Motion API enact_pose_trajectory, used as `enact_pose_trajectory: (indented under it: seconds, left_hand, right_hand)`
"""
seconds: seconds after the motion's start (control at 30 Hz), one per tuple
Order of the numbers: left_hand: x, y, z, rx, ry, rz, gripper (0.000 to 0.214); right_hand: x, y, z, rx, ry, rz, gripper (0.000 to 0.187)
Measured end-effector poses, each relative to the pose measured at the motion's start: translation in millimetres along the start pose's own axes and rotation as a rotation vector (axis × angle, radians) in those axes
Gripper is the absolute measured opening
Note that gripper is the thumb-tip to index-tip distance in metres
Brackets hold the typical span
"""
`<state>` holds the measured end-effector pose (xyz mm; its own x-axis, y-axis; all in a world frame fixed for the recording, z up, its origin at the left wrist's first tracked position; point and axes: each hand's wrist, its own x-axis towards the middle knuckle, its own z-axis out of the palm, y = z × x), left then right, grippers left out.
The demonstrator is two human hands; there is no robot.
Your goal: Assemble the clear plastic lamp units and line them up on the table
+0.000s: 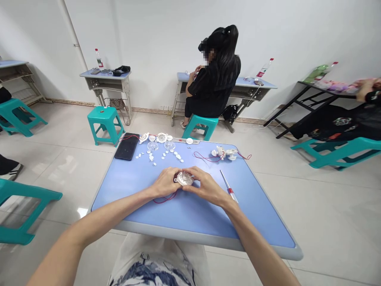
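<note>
Both hands meet at the middle of the blue table (149,214) around a small round clear plastic part (184,178). My left hand (164,183) grips its left side with curled fingers. My right hand (204,185) pinches its right side. A thin red wire (163,199) trails from the part under my left hand. A screwdriver with a red and clear handle (228,186) lies just right of my right hand.
Several small white and clear parts (162,150) lie at the far side, with a black phone (127,146) at the far left and another wired assembly (225,152) at the far right. A person sits at a desk beyond. Teal stools (105,123) stand around.
</note>
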<state>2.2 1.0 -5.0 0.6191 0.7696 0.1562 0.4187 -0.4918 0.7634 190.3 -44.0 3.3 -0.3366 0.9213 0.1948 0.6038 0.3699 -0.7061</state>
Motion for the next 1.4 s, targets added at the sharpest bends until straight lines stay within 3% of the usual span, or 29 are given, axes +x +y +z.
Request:
enact_pose_trajectory:
  seconds: [0.17, 0.47, 0.6, 0.8, 1.1, 1.4]
  left_hand:
    - [-1, -1, -0.9, -0.036, 0.008, 0.017, 0.044]
    - [-2, 3, -20.6, -0.176, -0.206, 0.025, 0.042]
    - [-1, 6, -18.5, -0.175, -0.187, -0.005, 0.047]
    - [3, 4, -14.2, -0.176, -0.127, -0.211, 0.044]
    - [8, 2, -3.7, -0.588, -0.111, -0.451, 0.02]
    - [6, 12, -10.5, -0.62, -0.072, -0.458, 0.026]
  right_hand:
    - [-1, -1, 2, -0.031, 0.041, -0.01, 0.043]
    - [-3, -9, -2, 0.007, 0.022, 0.003, 0.044]
    - [-3, -10, -1, -0.011, 0.034, 0.033, 0.045]
    - [-5, -11, 3, -0.09, 0.036, 0.035, 0.052]
    - [-4, -14, 4, -0.198, 0.005, -0.044, 0.039]
    - [-5, -14, 0, -0.222, -0.014, -0.023, 0.043]
